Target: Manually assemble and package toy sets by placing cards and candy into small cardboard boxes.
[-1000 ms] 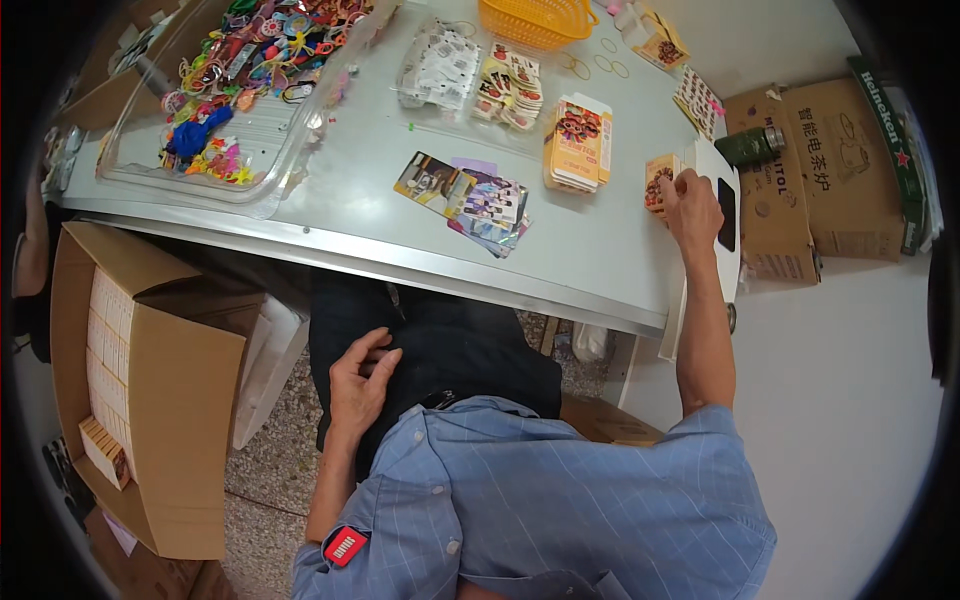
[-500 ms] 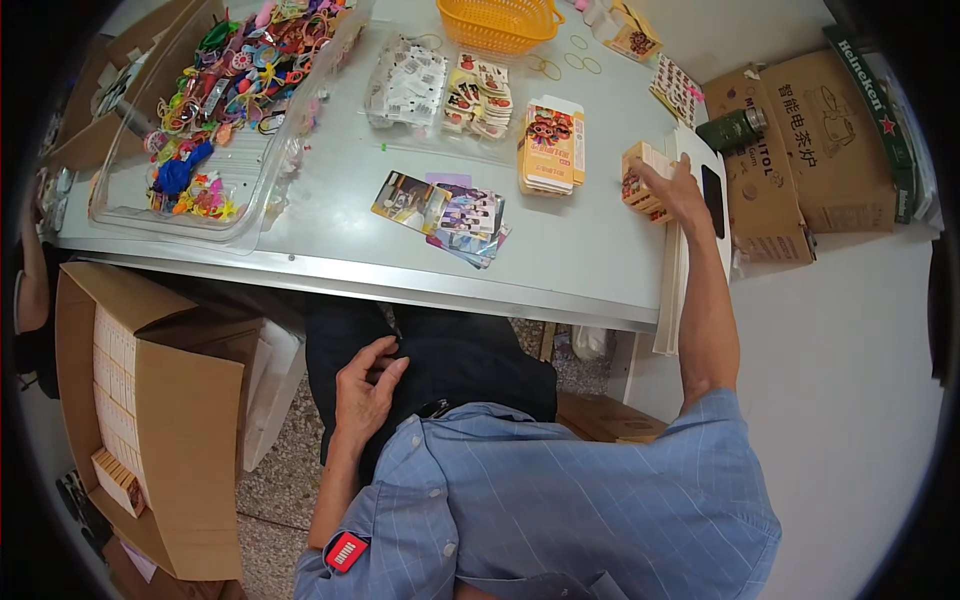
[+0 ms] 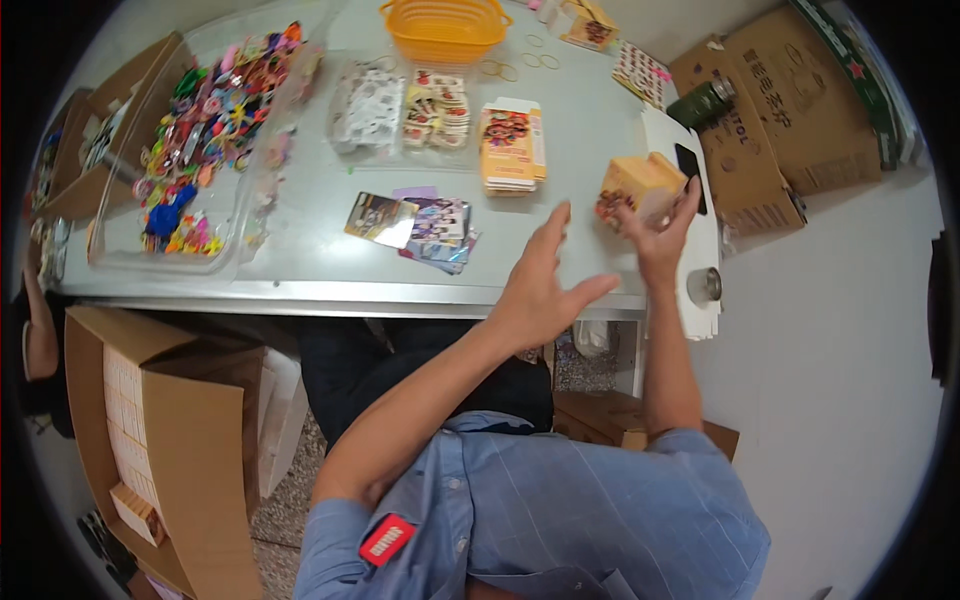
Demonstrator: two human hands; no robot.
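My right hand (image 3: 662, 232) is closed around a block of orange-yellow printed cartons (image 3: 642, 183) at the table's right side; motion blurs the block a little. My left hand (image 3: 540, 290) is over the table's front edge, palm toward the block, fingers stretched out and thumb apart, with nothing in it. Farther back stands a stack of flat orange-and-white cartons (image 3: 510, 150) with a cartoon picture. Left of my left hand lies a loose fan of glossy picture cards (image 3: 437, 222). Behind the cards are clear packs of white sachets (image 3: 370, 112) and of small printed cut-outs (image 3: 437, 112).
A clear tray (image 3: 170, 262) of colourful trinkets fills the table's left. A yellow basket (image 3: 445, 30) and rubber bands (image 3: 498, 71) are at the back. At right are a phone (image 3: 690, 175), green flask (image 3: 702, 102), round metal piece (image 3: 704, 286) and cardboard boxes (image 3: 800, 110). An open carton (image 3: 200, 450) stands lower left.
My left hand has risen from my lap toward the table and opened out. My right hand has drawn the carton block nearer and tilted it. The view has shifted slightly.
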